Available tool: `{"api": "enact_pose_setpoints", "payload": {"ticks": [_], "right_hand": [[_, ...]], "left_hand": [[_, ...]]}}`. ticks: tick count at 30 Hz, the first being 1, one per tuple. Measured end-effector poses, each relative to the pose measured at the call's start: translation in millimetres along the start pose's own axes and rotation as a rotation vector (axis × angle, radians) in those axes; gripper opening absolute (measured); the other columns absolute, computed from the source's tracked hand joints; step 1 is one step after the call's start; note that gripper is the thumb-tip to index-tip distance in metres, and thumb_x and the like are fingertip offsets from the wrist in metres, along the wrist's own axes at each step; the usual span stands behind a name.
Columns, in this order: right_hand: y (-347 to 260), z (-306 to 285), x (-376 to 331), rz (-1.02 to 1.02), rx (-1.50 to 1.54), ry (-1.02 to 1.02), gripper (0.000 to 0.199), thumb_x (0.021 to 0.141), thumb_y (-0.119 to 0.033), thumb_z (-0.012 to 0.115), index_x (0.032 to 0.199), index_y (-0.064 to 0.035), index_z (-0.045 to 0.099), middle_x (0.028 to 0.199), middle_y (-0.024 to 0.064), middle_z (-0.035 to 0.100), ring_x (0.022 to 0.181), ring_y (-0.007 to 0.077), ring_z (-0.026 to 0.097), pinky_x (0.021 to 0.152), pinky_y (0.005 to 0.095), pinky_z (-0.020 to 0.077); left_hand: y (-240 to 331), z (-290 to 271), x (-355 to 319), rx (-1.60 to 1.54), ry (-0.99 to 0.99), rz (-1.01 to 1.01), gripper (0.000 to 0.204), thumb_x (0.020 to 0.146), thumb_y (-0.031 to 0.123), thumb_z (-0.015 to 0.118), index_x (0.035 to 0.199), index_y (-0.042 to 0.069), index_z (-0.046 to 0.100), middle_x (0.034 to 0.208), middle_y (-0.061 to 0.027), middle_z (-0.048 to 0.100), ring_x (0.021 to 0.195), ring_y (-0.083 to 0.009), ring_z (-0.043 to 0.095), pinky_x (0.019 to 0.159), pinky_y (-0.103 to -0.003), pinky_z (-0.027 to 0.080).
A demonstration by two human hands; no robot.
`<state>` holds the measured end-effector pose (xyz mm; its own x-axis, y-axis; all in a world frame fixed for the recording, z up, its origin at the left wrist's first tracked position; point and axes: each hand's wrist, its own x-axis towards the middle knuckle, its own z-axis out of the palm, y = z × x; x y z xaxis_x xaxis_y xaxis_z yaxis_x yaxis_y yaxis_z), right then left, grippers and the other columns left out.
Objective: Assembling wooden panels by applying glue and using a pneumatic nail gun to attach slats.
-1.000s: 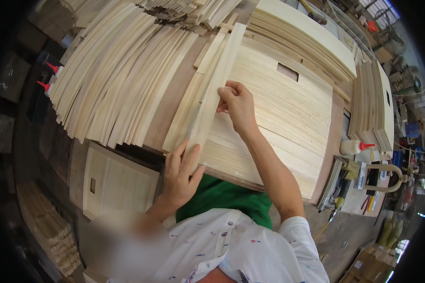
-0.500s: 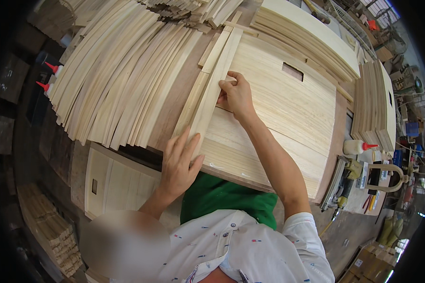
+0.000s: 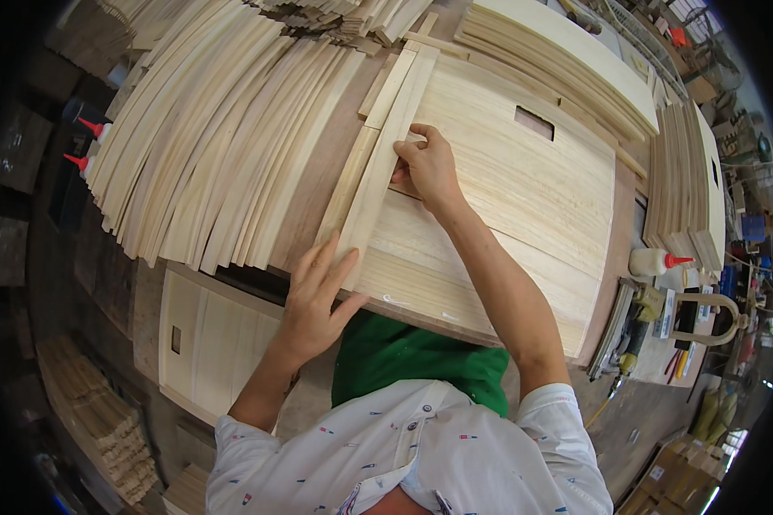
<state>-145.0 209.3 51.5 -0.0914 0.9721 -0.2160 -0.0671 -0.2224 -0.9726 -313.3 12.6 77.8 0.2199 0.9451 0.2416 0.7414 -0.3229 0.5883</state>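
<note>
- Since a second ago the left hand [image 3: 316, 300] has slid a little toward the near end of the wooden strip [image 3: 385, 163], and the right hand [image 3: 428, 167] has settled lower on the strip's right edge; the strip itself lies straighter along the left edge of the panel [image 3: 507, 197].
- The left hand lies flat, fingers spread wide, palm down on the near end of the strip, gripping nothing.
- The right hand is curled, fingertips pressing the strip's edge about midway along; it presses rather than grasps.
- The strip runs from near to far along the left border of the large pale panel, touching it, so the shift reads as the strip being pressed into line there.
- A second, narrower strip [image 3: 349, 184] lies just beside it on the left.
- Left of that, a wide fan of long thin slats [image 3: 206, 146] covers the bench.
- The panel has a small rectangular cut-out [image 3: 534, 123] toward its far side.
- Far right, more panels are stacked [image 3: 575, 60]; at the right, a white glue bottle with a red tip [image 3: 657, 261] stands near the panel's edge.
- Near left, lower down, another panel [image 3: 215, 335] leans below the bench.
</note>
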Motion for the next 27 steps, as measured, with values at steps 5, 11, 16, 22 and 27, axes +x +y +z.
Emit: {"api": "enact_pose_setpoints", "payload": {"ticks": [5,11,16,22,27], "right_hand": [[-3,2,-3,0.03,-0.055,-0.009,0.049,0.089,-0.003,0.057,0.131,0.014,0.039,0.086,0.0148,0.062,0.059,0.0162,0.062,0.049,0.0261,0.0522],[-21,-31,-28,-0.146,-0.349,-0.018,0.041,0.089,-0.01,0.061,0.124,0.0086,0.052,0.094,0.0137,0.064,0.073,0.0168,0.064,0.059,0.0282,0.0556],[-53,-109,-105,-0.136,-0.354,0.012,0.033,0.092,-0.012,0.06,0.12,0.0054,0.059,0.097,0.0101,0.064,0.084,0.0152,0.062,0.069,0.0286,0.0548],[-54,-219,-195,-0.023,-0.438,0.331,0.033,0.094,-0.013,0.06,0.12,0.0067,0.059,0.101,0.0116,0.065,0.088,0.0159,0.062,0.072,0.0272,0.0511],[-50,-315,-266,-0.082,-0.686,0.663,0.035,0.096,-0.018,0.06,0.123,0.004,0.059,0.103,0.0091,0.065,0.089,0.0142,0.062,0.073,0.0259,0.0496]], "left_hand": [[-14,-2,-3,-0.049,-0.042,-0.025,0.051,0.079,0.013,0.074,0.126,0.001,0.059,0.143,-0.0221,0.045,0.133,-0.037,0.039,0.107,-0.045,0.035],[-20,1,2,-0.008,-0.038,-0.02,0.052,0.077,0.014,0.075,0.126,0.001,0.06,0.144,-0.0179,0.046,0.136,-0.0362,0.037,0.109,-0.045,0.033],[-26,-1,2,0.01,-0.04,-0.079,0.053,0.071,0.015,0.077,0.122,0.007,0.065,0.149,-0.0141,0.04,0.14,-0.0374,0.03,0.111,-0.046,0.031],[-23,1,7,0.068,-0.112,-0.117,0.054,0.073,0.022,0.077,0.124,0.009,0.065,0.152,-0.0143,0.036,0.14,-0.0373,0.029,0.113,-0.047,0.028],[-12,-11,35,0.173,-0.211,-0.05,0.054,0.08,0.029,0.072,0.128,0.007,0.06,0.151,-0.0164,0.037,0.139,-0.0384,0.029,0.114,-0.047,0.025]]}}
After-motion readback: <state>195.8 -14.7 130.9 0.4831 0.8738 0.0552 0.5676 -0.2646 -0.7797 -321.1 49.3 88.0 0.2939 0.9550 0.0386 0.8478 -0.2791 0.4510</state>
